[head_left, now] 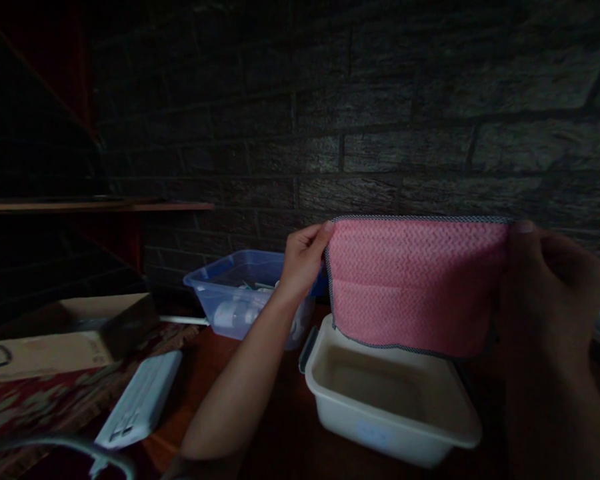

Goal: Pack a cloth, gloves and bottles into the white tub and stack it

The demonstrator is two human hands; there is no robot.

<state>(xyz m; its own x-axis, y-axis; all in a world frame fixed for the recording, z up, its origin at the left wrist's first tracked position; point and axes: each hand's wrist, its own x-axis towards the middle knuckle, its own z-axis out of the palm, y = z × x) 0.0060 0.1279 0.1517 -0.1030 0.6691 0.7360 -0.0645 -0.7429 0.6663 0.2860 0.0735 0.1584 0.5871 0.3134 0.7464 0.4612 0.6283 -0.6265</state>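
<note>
I hold a pink woven cloth [414,283] with a dark stitched edge stretched out in the air, folded so a lower layer hangs behind. My left hand [304,259] pinches its top left corner. My right hand [550,280] pinches its top right corner, close to the camera and in shadow. The cloth hangs just above a white plastic tub [395,413] that holds murky water. The cloth's lower edge hides the tub's far rim.
A clear blue plastic bin [240,293] with small items stands behind my left arm. A white lid [143,399] lies on the dark red table at left, beside a cardboard box [65,337] on a patterned cloth. A dark brick wall stands behind.
</note>
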